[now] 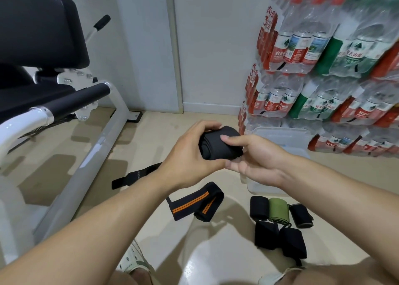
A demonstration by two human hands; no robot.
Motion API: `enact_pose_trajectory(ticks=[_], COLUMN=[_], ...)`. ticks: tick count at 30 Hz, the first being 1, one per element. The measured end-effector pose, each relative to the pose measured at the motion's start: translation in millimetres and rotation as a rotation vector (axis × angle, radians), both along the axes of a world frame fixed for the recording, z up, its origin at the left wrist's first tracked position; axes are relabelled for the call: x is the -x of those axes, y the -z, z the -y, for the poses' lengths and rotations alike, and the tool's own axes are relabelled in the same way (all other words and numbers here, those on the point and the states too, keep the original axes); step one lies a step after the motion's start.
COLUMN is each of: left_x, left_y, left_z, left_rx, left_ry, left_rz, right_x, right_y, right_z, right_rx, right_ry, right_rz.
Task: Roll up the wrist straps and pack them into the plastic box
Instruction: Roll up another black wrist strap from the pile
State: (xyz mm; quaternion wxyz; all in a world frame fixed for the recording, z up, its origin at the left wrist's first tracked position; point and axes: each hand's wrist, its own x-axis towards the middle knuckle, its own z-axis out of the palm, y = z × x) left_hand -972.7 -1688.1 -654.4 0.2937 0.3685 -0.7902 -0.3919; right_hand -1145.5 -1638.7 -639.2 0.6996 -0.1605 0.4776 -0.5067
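Beige tiled floor (90, 176), five rolled wrist straps (278, 212), two unrolled straps (194, 202), left hand (190, 155) and right hand (257, 159) curled gripping one black roll (218, 144) between fingers, axis pointing down-left, clear plastic box (287, 140) behind.

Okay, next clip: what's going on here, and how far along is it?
A person is rolling a black wrist strap, gripping the roll in the left hand and the right hand above the floor. Five finished rolls, four black and one green, sit on the floor near the clear plastic box. An orange-striped strap and a black strap lie unrolled. I can't see any rolls in the box.
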Motion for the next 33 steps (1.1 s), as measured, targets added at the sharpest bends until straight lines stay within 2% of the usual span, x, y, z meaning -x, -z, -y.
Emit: enact_pose_trajectory(ticks=[3,6,10,15,19,25,27,33], left_x=[0,0,-4,-8,-10,-4,-4,-4], left_y=[-7,-9,-7,-5,-5,4,4,5], left_z=[1,5,8,9,12,8,6,6], left_rx=[-0.238,-0.389,-0.521,-0.557,-0.443,-0.27,-0.228,-0.144], left_ry=[-0.102,-0.183,-0.118,-0.009,0.023,0.129,0.174,0.179], left_rz=[-0.144,-0.168,-0.188,-0.112,0.018,0.177,0.239,0.302], right_x=[6,7,6,8,13,24,25,30], right_y=[2,1,3,3,5,12,14,17], right_z=[2,3,2,1,-1,-5,-5,-4], right_rx=[0.078,0.157,0.145,0.156,0.195,0.341,0.384,0.356], right_ry=[-0.051,-0.098,-0.104,-0.133,-0.234,-0.541,-0.657,-0.703], right_rz=[-0.079,-0.187,-0.24,-0.244,-0.413,-1.065,-1.222,-1.194])
